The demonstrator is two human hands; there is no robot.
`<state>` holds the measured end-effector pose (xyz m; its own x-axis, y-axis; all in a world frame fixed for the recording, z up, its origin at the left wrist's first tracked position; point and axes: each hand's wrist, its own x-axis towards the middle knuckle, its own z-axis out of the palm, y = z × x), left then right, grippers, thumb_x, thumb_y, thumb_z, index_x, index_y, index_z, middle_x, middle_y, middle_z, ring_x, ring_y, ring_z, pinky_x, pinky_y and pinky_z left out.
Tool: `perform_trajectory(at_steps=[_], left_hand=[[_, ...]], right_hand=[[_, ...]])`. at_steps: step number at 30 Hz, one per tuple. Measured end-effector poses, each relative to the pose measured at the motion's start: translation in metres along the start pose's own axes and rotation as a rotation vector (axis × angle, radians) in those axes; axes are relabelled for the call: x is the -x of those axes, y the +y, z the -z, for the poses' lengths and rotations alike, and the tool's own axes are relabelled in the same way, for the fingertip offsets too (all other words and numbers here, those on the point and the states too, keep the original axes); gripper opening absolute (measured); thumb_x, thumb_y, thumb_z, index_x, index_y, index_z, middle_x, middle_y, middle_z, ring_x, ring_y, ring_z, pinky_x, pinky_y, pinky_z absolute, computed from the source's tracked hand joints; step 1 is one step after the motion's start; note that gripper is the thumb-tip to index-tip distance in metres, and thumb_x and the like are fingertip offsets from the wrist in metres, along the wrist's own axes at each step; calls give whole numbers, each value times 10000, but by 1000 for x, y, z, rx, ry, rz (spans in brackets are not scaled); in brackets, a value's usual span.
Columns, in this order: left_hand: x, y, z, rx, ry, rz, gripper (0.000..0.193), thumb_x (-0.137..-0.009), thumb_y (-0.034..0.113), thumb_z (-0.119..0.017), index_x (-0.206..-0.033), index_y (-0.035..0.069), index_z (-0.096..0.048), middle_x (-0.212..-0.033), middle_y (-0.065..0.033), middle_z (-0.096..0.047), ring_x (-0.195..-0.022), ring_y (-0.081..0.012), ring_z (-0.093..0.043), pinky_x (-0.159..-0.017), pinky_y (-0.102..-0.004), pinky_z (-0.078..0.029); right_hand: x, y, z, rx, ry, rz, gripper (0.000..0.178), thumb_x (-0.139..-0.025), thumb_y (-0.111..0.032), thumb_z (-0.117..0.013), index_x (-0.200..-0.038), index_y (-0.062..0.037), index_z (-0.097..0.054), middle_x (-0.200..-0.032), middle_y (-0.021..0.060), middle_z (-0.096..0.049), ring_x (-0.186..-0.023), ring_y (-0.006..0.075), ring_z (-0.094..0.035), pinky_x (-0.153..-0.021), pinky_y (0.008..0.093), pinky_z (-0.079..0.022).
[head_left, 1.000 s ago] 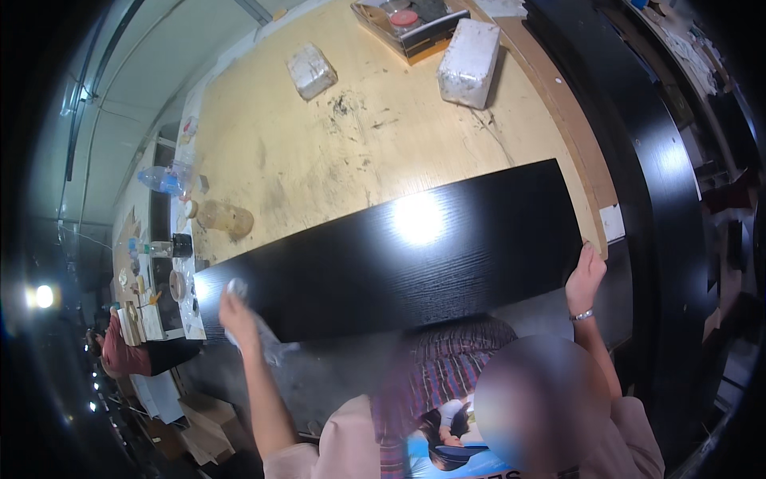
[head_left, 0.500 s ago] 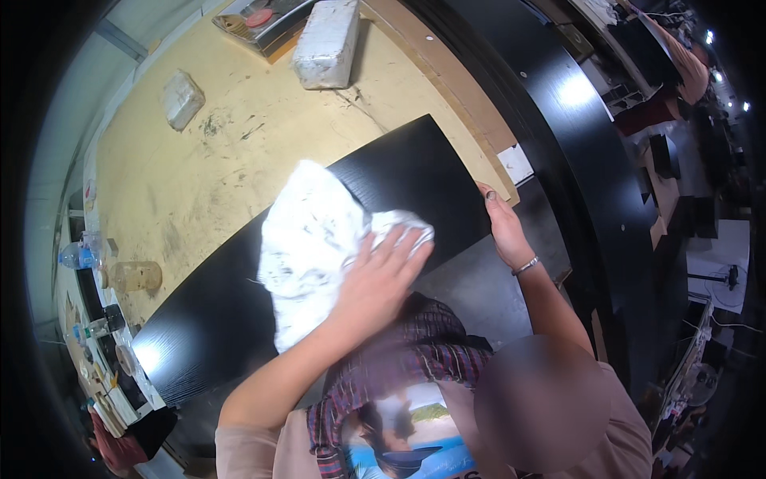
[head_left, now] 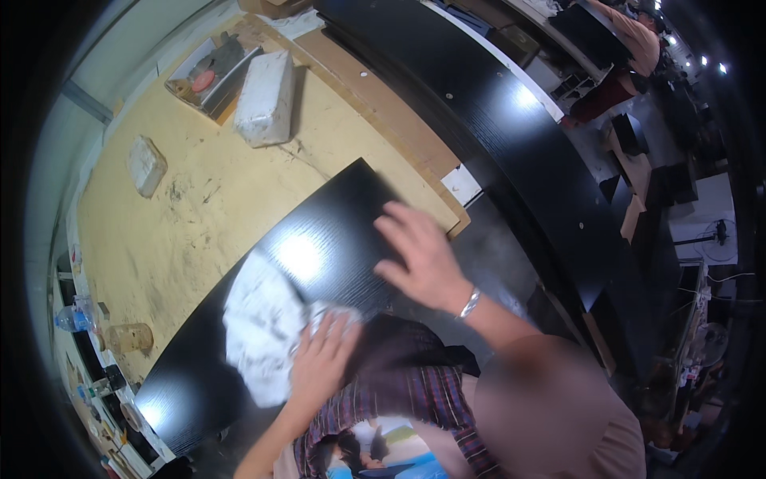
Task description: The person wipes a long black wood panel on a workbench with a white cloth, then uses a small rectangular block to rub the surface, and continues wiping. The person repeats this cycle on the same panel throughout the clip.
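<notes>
A long black wood-grain board (head_left: 343,231) lies slantwise across the near side of the yellowish worktable. On it rests a crumpled white cloth (head_left: 262,335) with dark smudges. My left hand (head_left: 325,351) presses down on the cloth's right part, fingers bent over the bunched fabric. At the board's right end is my right hand (head_left: 423,255), empty, its fingers apart. Those fingertips reach over the board's edge; whether they touch it I cannot tell.
The worktable (head_left: 215,231) bears a white wrapped block (head_left: 266,100), a smaller pale block (head_left: 147,166), an open box (head_left: 209,80) and a jar (head_left: 130,338). Large black panels (head_left: 495,120) stand along the right. Another person (head_left: 630,48) is at the far right.
My right hand has let go of the board's right edge and come inward over its end. My left hand and the cloth appear lower and further left; the whole view has shifted too.
</notes>
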<state>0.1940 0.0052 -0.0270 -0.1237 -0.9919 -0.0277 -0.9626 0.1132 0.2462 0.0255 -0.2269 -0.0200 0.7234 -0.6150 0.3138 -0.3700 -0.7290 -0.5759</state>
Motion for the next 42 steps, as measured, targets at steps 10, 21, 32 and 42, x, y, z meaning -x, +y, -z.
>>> perform_trajectory(at_steps=[10,21,32,42], left_hand=[[289,-46,-35,-218,384,892,589,-832,-88,-493,-1409,7,-570,-1425,-253,-566,-1342,-418,-528,-1170,-492,-343],[170,-168,32,45,515,1033,577,-830,57,-631,-1401,124,-586,-1387,-125,-606,-1279,-329,-576,-1080,-394,-452],[155,-164,25,83,574,873,465,-779,118,-657,-1243,135,-665,-1343,-60,-643,-1087,-297,-654,-932,-441,-545],[274,-43,78,1216,297,366,444,-802,61,-582,-1227,59,-709,-1093,-139,-745,-1044,-238,-696,-952,-340,-518]], right_hand=[[0,-97,-80,-62,-648,520,896,-728,-359,-843,-1465,-15,-466,-1595,253,-311,-1491,408,-284,-1208,536,-259],[12,-121,-112,230,-583,592,912,-768,-275,-807,-1539,-53,-372,-1626,223,-293,-1516,421,-254,-1215,559,-259],[63,-152,-119,328,-352,537,688,-745,25,-642,-1421,-52,-540,-1527,209,-457,-1438,437,-387,-1169,573,-329],[112,-165,-80,325,-400,509,696,-696,80,-636,-1378,-41,-567,-1490,214,-502,-1419,461,-412,-1145,593,-366]])
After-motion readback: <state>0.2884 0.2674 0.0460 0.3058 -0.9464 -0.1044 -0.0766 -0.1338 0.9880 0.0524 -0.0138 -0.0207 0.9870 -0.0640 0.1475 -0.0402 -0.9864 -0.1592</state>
